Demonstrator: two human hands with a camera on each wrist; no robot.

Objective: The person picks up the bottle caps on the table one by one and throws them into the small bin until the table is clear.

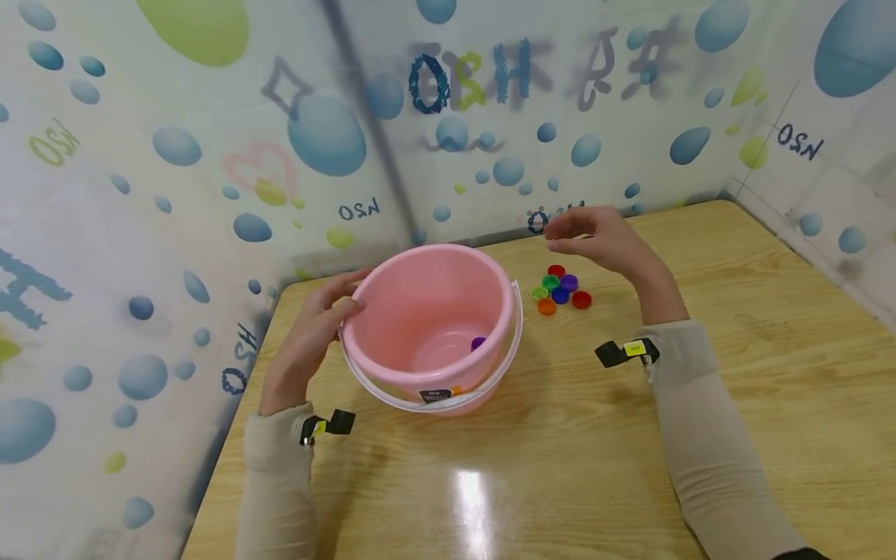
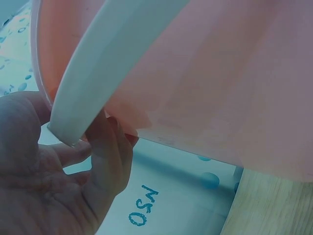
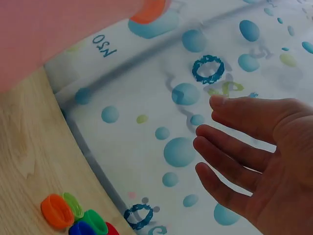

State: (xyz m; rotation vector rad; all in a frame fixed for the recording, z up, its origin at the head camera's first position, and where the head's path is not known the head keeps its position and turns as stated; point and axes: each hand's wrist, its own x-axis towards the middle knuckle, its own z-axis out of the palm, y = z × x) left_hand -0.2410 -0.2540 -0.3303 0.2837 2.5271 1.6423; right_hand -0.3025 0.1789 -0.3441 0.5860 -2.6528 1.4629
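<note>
Bubble-print wall [image 1: 448, 179] behind wooden table [image 1: 574, 435]

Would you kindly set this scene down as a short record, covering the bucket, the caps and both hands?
Container: pink bucket, white handle lowered round its near side
Inside: one purple cap visible
Loose caps: seven; two red, one each orange, blue, purple, green, light green
Surface: wooden table
Left hand: grips the bucket's rim
Right hand: raised near the loose caps, holding nothing
</note>
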